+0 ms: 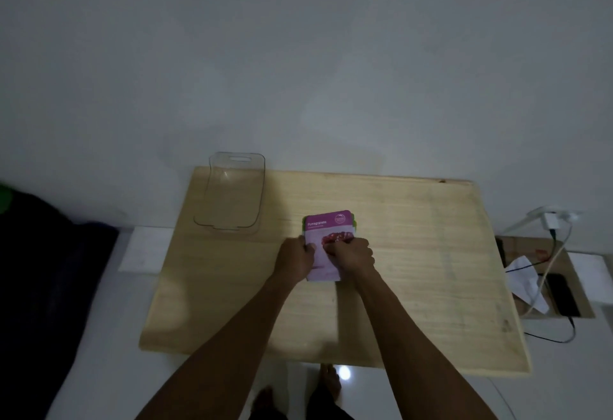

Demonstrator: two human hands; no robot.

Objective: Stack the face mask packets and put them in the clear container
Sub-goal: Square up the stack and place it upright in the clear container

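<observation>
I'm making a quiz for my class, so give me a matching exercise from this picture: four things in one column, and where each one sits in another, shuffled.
Things:
1. clear container
2. pink packet stack
3. black phone
4. white charger

Places:
A. middle of the wooden board, under both hands
B. on the wall, right of the board
C. far left corner of the board
D. on the low surface right of the board

Pairs: 1-C, 2-A, 3-D, 4-B

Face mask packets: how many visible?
2 at least: pink pomegranate packet topping the stack under both hands, and a green packet's edge beneath it. More may be hidden underneath.
</observation>
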